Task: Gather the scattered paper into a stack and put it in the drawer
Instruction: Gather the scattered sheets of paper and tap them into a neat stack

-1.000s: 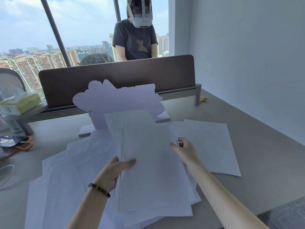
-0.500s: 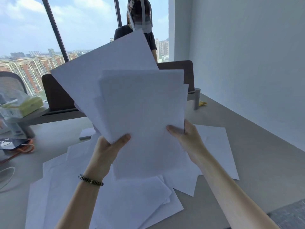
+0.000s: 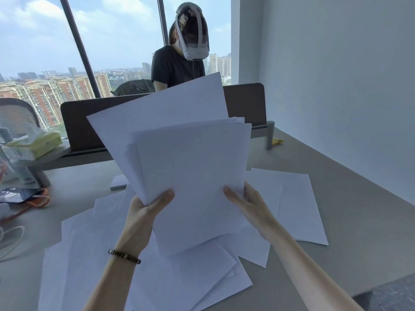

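Head view: left hand (image 3: pixel 143 212) and right hand (image 3: pixel 249 204) each pinch the lower edge of a raised, fanned bundle of paper (image 3: pixel 190 167), thumbs in front, fingers behind. More loose sheets (image 3: pixel 298 205) lie scattered on the desk (image 3: pixel 359 216) beneath it.

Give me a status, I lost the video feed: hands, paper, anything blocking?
Left hand and right hand both grip the raised paper bundle, edges uneven. Loose sheets remain on the desk. No drawer in view.
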### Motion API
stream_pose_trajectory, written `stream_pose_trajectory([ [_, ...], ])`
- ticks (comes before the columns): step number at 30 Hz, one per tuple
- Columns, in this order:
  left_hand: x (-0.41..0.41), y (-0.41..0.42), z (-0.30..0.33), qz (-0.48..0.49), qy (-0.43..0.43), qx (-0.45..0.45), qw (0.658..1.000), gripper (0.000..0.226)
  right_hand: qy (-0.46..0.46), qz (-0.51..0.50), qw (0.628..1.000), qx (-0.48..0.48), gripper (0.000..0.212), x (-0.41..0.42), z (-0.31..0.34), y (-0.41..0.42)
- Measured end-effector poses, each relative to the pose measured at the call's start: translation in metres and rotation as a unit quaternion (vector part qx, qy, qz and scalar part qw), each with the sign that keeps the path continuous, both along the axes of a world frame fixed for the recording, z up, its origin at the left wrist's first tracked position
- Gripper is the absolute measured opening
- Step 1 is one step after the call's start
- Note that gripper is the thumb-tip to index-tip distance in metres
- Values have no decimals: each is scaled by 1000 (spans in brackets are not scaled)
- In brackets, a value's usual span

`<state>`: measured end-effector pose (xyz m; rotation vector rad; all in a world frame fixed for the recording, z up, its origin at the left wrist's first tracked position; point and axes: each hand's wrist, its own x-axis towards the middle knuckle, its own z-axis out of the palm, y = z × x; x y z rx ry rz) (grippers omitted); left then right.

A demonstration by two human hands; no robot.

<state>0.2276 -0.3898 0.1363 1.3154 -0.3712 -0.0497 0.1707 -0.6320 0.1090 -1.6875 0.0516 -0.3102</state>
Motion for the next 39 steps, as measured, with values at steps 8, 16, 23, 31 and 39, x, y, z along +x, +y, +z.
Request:
stream_pose_trajectory([
  [8, 0, 4, -15, -7, -20, 9, 1000, 25, 61, 1, 996, -65, 35, -5, -22, 2],
  [16, 4, 5, -27, 9, -11, 10, 1000, 32, 23, -8, 999, 30, 34, 3, -9, 0],
  [23, 0, 4, -29, -20, 13, -16, 1000, 23, -60, -11, 997, 40, 35, 14, 11, 11],
  [31, 1, 3, -30, 10, 8, -2, 1000, 34, -81, -41, 995, 32, 27, 13, 11, 17],
  [39, 0, -9, -26, 68, -3, 31, 997, 11, -86, -47, 993, 60, 30, 11, 2, 22],
])
